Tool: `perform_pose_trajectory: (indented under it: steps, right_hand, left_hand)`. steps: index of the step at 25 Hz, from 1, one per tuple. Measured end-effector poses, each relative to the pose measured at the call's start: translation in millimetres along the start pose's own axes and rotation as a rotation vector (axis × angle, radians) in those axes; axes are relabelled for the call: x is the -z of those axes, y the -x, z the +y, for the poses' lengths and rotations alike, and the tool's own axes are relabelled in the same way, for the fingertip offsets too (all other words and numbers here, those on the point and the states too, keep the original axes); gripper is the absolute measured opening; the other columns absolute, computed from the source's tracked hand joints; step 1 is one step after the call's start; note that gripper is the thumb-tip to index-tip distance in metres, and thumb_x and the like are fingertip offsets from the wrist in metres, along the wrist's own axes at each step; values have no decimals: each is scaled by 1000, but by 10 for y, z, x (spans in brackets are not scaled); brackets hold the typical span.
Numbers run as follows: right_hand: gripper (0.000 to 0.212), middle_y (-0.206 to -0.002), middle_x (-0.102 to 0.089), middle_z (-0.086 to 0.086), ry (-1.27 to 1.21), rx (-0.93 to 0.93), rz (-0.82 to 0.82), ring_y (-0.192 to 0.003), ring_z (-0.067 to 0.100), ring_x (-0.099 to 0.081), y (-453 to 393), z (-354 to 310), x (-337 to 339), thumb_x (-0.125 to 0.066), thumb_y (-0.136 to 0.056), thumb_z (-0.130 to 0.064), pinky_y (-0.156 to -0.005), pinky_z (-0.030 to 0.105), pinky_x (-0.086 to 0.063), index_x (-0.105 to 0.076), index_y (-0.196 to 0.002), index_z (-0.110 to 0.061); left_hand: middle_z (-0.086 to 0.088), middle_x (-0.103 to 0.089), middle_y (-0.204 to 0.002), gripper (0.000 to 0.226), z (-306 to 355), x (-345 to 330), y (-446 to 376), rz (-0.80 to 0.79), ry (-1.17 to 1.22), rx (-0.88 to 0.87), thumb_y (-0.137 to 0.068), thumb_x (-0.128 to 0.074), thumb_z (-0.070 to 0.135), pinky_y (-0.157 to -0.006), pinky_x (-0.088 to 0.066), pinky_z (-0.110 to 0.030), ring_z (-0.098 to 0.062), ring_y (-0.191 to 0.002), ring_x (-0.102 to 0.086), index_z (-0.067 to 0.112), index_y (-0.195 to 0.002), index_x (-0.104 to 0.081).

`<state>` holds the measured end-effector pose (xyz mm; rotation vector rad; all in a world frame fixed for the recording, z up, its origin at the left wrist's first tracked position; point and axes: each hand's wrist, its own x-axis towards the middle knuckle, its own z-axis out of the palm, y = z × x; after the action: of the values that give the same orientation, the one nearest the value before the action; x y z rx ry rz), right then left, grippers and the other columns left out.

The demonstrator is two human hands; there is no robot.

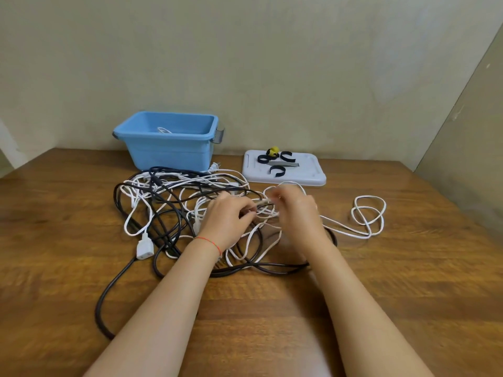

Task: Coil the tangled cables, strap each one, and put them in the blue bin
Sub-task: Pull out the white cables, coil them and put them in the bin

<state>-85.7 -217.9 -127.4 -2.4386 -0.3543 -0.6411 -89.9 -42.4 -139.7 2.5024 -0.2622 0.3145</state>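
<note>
A black cable (109, 289) trails off the left of the pile toward the table's (408, 281) near edge; a white socket end (143, 247) lies just beside it. Behind stands the blue bin (168, 148), open-topped, w/ a bit of white cord (163, 130) showing inside — probably one cable already stowed, though little of it shows.

The tangle (174, 202) sits just in front of the bin, black & white runs crossing each other, not yet sorted. The left hand (227, 216), a red thread at its wrist, hovers over the middle w/ fingers curled in on white strands; what exactly it pinches can't be made out. The right hand (295, 206) is close beside it, fingers bent on the same white cable (367, 213) — blurred, so the hold itself isn't clear. Judging by that, they're picking a knot apart.

That cable's free length loops out right, well apart from the pile, likely pulled clear to keep it separate. Back right, a grey lid (307, 174) carries the black straps (277, 170) & a yellow one (273, 151), near to hand for strapping.
</note>
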Motion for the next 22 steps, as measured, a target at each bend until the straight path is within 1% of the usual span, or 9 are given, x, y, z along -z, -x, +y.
perform_pose_trajectory:
  steps: [3,5,8,10,12,14,16,19,22]
  right_hand:
    - [11,-96,-64,5,-140,-115,413,-85,23,-58,-23,143,160,-54,-96,-5,-80,52,-48,-64,-100,-8]
    - [11,-94,-60,6,-148,-138,486,-83,19,-55,-29,148,221,-55,-94,-3,-76,49,-47,-64,-98,-5]
    - [18,-97,-58,11,181,-62,450,-90,31,-55,3,48,167,-64,-80,0,-75,36,-33,-71,-93,-10]
    - [16,-107,-61,13,384,117,313,-104,33,-53,35,-117,27,-67,-76,-6,-91,43,-35,-72,-89,-13]
    - [9,-102,-65,5,411,266,92,-104,25,-57,71,-315,-101,-63,-86,-15,-111,47,-28,-70,-91,-15]
    - [16,-100,-65,0,399,255,-140,-101,22,-57,86,-408,-161,-52,-98,-20,-104,38,-32,-66,-103,-17]
    - [18,-99,-62,0,346,196,-219,-98,23,-55,65,-362,-154,-51,-100,-21,-89,37,-38,-66,-107,-16]
    - [9,-84,-59,-3,7,189,13,-80,20,-55,62,-259,-107,-64,-93,-14,-75,42,-46,-73,-94,-13]
    - [8,-83,-54,-10,-224,49,224,-77,14,-52,47,-214,-52,-62,-94,-14,-71,39,-46,-70,-95,-14]
  left_hand:
    - [19,-60,-96,20,40,79,12,77,-18,-29,-98,-57,32,-95,-43,-38,-13,-107,-48,38,-114,-67]
    - [24,-53,-90,22,103,97,38,60,-45,-28,-99,-54,31,-97,-40,-38,-12,-107,-46,33,-117,-67]
    - [15,-68,-99,24,76,47,21,65,-114,-33,-102,-50,33,-94,-36,-36,-17,-108,-48,30,-111,-72]
    - [11,-72,-101,26,30,38,-4,126,-139,-59,-102,-49,33,-91,-34,-36,-19,-105,-48,30,-109,-74]
    - [8,-70,-104,24,23,49,-11,125,-139,-78,-100,-51,29,-93,-36,-36,-20,-107,-48,30,-110,-72]
    - [8,-63,-123,26,27,55,-11,58,-148,-54,-96,-58,29,-103,-35,-37,-18,-121,-46,31,-121,-65]
    - [7,-46,-147,49,-31,77,-23,-28,-190,9,-92,-63,36,-115,-25,-41,-17,-139,-34,32,-139,-50]
    - [7,-19,-163,77,-127,117,-52,-130,-241,119,-89,-59,57,-120,-12,-47,-20,-151,-13,31,-154,-27]
    - [5,-37,-155,58,-167,100,-55,-49,-184,111,-95,-52,53,-117,-21,-45,-20,-144,-28,35,-148,-37]
